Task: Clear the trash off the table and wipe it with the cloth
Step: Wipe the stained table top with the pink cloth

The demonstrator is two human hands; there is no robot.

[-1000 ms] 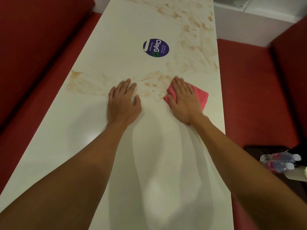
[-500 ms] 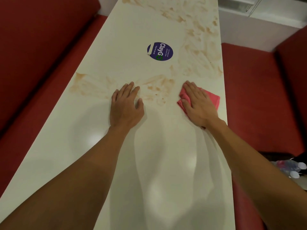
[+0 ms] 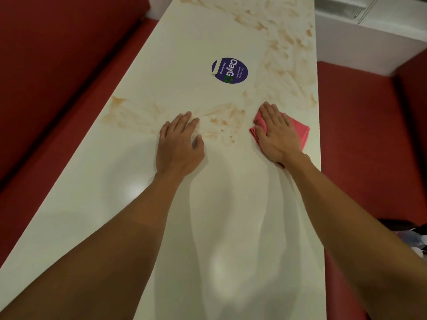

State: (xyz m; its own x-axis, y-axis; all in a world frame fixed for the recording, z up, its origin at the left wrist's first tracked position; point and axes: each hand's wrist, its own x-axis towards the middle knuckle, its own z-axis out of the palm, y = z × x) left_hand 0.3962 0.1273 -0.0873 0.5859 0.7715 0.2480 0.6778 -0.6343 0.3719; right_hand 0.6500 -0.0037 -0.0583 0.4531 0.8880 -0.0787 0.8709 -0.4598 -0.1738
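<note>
A long white table (image 3: 143, 215) runs away from me, smeared with brown stains (image 3: 221, 121) across its middle and far right. My right hand (image 3: 276, 132) lies flat on a folded pink cloth (image 3: 300, 131) near the table's right edge, pressing it down. My left hand (image 3: 179, 144) rests palm down on the bare table, fingers apart, just below the stains. No trash shows on the table.
A round purple sticker (image 3: 230, 70) is stuck on the table beyond my hands. Red bench seats (image 3: 369, 139) flank both sides. Plastic bottles (image 3: 416, 241) lie on the right seat at the frame edge. A white ledge (image 3: 360, 38) stands far right.
My right hand has slid the pink cloth to the right, away from the central stain and toward the table's right edge. The left hand has stayed put.
</note>
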